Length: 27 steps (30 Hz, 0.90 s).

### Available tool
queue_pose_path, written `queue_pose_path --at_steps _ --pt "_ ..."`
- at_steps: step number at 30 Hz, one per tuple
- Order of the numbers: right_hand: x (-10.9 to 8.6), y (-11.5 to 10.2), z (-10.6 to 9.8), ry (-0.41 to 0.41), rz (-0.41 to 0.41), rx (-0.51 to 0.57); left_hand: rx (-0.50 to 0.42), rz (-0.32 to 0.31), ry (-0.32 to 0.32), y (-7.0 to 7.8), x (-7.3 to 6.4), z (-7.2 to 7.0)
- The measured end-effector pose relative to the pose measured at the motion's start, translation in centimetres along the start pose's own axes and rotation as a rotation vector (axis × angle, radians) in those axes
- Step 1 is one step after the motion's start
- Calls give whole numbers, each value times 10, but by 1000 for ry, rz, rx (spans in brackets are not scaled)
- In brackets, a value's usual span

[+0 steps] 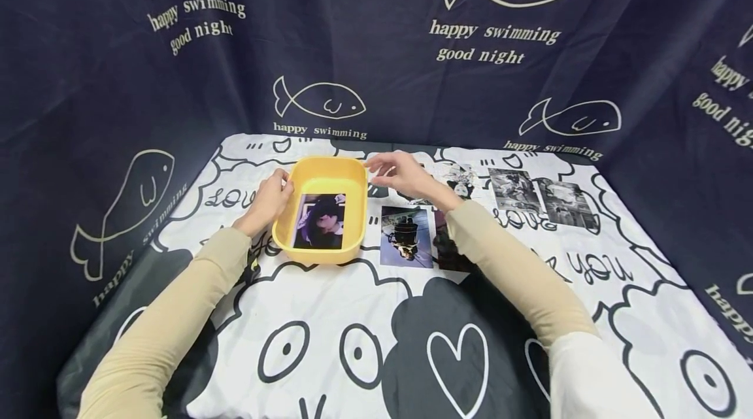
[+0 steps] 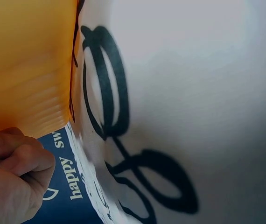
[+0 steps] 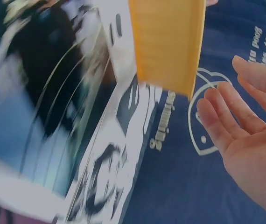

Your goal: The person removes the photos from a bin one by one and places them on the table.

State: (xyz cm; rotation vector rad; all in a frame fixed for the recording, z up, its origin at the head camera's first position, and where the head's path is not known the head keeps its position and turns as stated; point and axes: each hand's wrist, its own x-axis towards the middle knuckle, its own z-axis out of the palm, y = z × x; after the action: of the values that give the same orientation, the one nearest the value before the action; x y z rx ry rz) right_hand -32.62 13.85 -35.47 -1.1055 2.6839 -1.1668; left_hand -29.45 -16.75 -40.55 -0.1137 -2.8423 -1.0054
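A yellow plastic tub (image 1: 317, 257) stands on the patterned cloth, and a purple-toned photo (image 1: 320, 223) of a dark-haired figure lies inside it. My left hand (image 1: 269, 200) pinches the tub's left rim between thumb and fingers. In the left wrist view those fingers are curled against the yellow wall (image 2: 25, 70). My right hand (image 1: 402, 174) hovers by the tub's far right corner, fingers loosely extended and holding nothing. The right wrist view shows its open palm (image 3: 254, 140) apart from the tub.
Right of the tub lie a blue-toned photo (image 1: 407, 236) and a dark photo (image 1: 446, 246) partly hidden by the right sleeve. Farther right are two black-and-white pictures, one (image 1: 514, 190) beside the other (image 1: 567, 203). A navy fish-print curtain (image 1: 412, 92) surrounds the table.
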Motion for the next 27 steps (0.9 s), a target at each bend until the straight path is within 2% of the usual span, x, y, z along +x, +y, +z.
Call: queue_pose_path --at_steps 5,12,21,27 --pt "27 -8 20 -56 -21 -26 4 3 4 -1 0 0" --pt "52 -12 40 -194 -12 -150 4 4 4 -1 0 0" --pt "68 -18 54 -435 31 -302 -10 0 -4 0 0 2" --pt "76 -20 60 -519 94 -409 -11 -7 -3 1 -1 1"
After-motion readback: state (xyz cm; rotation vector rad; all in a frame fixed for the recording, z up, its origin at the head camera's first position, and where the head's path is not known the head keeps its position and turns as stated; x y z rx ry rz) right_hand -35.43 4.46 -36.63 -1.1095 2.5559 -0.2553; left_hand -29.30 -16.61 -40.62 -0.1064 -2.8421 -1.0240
